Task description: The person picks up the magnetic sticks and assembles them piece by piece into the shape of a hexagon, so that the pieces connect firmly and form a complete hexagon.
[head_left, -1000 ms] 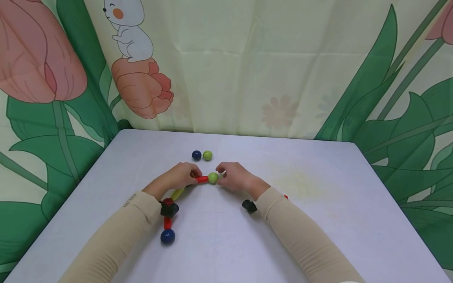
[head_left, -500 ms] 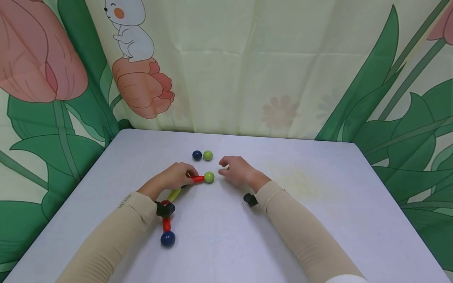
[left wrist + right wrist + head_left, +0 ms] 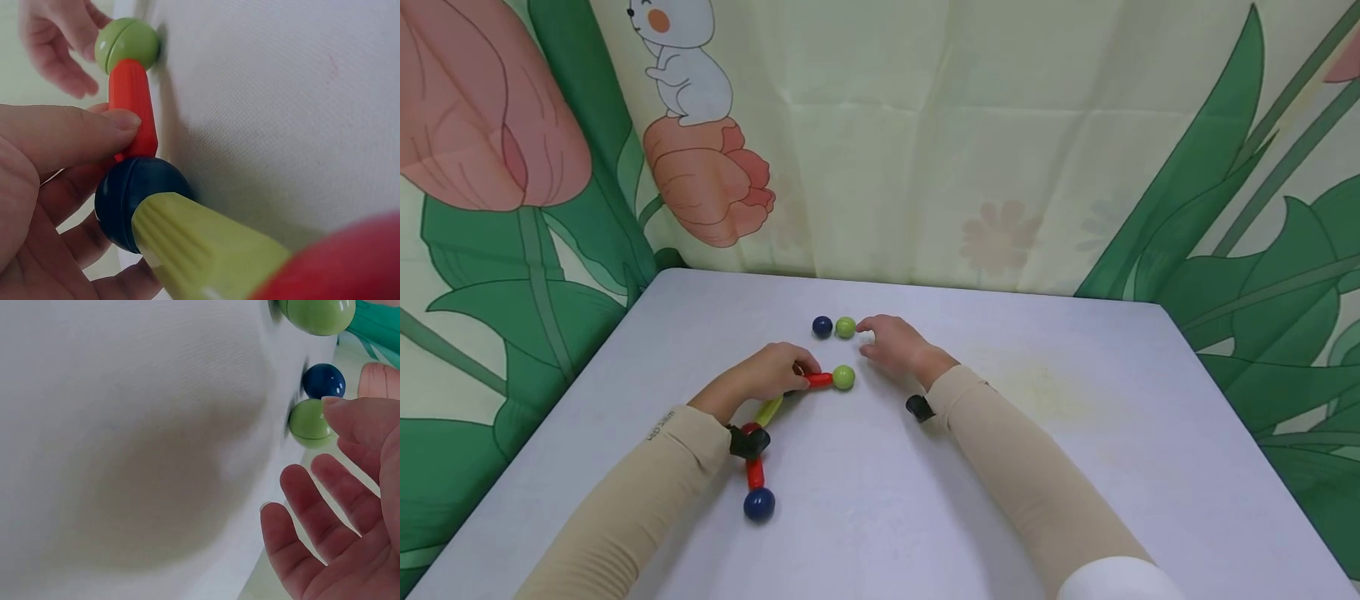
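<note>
My left hand (image 3: 767,372) pinches a red magnetic rod (image 3: 132,94) between thumb and fingers. This rod joins a green ball (image 3: 843,377) at one end to a dark blue ball (image 3: 115,203) at the other. From there the chain runs on through a yellow-green rod (image 3: 768,411), a red ball (image 3: 350,269), another red rod (image 3: 755,473) and a dark blue end ball (image 3: 759,504). My right hand (image 3: 897,343) is beside a loose green ball (image 3: 309,423), fingers loosely bent and holding nothing; whether a fingertip touches the ball I cannot tell.
A loose dark blue ball (image 3: 822,327) sits just left of the loose green one, near the back of the white table (image 3: 1075,467). Black wrist cameras (image 3: 750,442) hang under both sleeves. A printed curtain (image 3: 880,167) stands behind the table.
My right hand has left the chain's green end ball and moved back toward the loose green ball. The chain's green end shifted slightly left, with my left hand still holding its rod.
</note>
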Tool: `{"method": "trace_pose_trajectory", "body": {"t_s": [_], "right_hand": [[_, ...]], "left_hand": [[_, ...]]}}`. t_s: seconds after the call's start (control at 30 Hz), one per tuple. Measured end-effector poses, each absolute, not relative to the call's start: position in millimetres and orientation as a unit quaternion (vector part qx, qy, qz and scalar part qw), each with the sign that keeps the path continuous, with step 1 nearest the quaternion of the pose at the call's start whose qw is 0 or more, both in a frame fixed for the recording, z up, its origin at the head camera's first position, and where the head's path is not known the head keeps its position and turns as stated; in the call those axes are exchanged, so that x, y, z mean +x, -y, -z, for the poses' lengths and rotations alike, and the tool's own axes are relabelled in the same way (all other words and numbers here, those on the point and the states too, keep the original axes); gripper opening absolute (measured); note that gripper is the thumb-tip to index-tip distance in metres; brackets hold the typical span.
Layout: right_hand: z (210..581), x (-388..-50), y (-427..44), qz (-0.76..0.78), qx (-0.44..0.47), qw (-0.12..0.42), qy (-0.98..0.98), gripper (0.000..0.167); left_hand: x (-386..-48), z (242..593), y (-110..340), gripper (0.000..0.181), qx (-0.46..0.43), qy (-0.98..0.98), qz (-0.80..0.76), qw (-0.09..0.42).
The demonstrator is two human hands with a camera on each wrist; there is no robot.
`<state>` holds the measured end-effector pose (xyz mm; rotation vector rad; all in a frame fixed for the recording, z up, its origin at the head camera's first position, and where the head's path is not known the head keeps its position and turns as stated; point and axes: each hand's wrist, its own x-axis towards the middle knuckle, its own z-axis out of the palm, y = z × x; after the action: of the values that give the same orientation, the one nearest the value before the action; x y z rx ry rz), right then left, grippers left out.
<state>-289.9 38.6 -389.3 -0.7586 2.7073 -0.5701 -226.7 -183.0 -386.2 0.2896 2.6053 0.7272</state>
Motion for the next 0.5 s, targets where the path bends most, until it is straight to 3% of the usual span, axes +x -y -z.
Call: {"method": "trace_pose_trajectory", "body": {"t_s": [0.5], "right_hand": [[391,-302,-20,0.193,-0.268,0.117,-0.937,0.048]], "left_hand": [[-227,387,186,0.022,0.099,-0.933,-0.274,0.211]]}}
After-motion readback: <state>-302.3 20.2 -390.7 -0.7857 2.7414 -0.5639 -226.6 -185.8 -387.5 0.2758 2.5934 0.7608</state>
